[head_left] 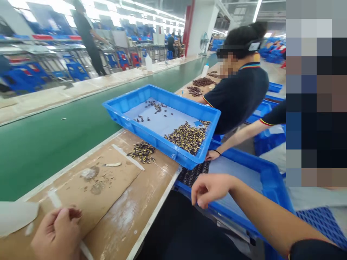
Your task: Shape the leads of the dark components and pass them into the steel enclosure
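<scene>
While the left hand (56, 231) lies curled on a brown cardboard sheet (92, 180) at the lower left of the frame, its grip is mostly shut, and the fingers hide whether it holds anything. The right hand (210, 189) hangs in the middle of the lower part of the frame, above a blue crate (271, 180), with its fingers bent loosely and its grip part open on nothing. Just ahead of it, a shallow blue tray (176, 96) sits on the edge of the wooden worktop (130, 216), tipped down at one end, and this tilt may be why most of the small dark and gold parts (187, 138) have gathered in a heap in its low corner. A few are spread across its pale floor, and a small pile (141, 151) lies on the cardboard beside the tray. More dark parts (192, 173) lie in the crate, partly hidden under the tray. A co-worker's hand (213, 155) touches the crate rim, and that person's arm crosses from the right. Farther up, a person in a dark shirt (238, 97) bends over the worktop, and a wide green belt (54, 144) runs along its side toward the far end of the room.
</scene>
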A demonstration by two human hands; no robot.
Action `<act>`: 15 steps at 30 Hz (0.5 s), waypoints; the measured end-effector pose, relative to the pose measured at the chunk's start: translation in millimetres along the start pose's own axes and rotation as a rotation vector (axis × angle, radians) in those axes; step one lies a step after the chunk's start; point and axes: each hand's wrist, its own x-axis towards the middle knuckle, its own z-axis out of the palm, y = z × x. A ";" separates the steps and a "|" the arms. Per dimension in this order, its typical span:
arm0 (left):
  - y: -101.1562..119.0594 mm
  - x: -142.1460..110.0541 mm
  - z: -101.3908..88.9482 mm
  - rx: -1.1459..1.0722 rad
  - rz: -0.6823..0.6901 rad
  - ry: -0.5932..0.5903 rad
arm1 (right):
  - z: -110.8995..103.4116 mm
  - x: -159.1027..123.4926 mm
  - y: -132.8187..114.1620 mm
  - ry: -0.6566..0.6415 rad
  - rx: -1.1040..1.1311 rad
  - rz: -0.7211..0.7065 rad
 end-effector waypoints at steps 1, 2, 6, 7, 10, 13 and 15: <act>-3.2 2.8 -1.8 -0.051 -0.035 -0.009 | 4.0 2.2 -18.0 -0.076 0.030 -0.153; -5.3 4.3 -4.1 -0.087 -0.054 -0.032 | 4.7 3.7 -35.2 -0.101 0.043 -0.287; -5.7 -1.0 -13.2 0.028 0.061 -0.073 | -26.2 11.4 -98.8 0.440 -0.174 -0.554; -4.1 -3.9 -15.0 0.060 0.109 -0.062 | -37.8 16.9 -112.6 0.663 -0.338 -0.524; 5.1 -16.9 -22.0 0.094 0.270 -0.052 | -57.9 46.3 -140.0 0.955 -0.912 -0.315; 16.8 -46.1 -37.7 0.055 0.325 -0.037 | -45.7 87.7 -134.3 0.744 -1.186 -0.322; 17.8 -80.3 -54.1 -0.019 0.348 0.010 | -31.7 116.3 -115.3 0.641 -1.201 -0.402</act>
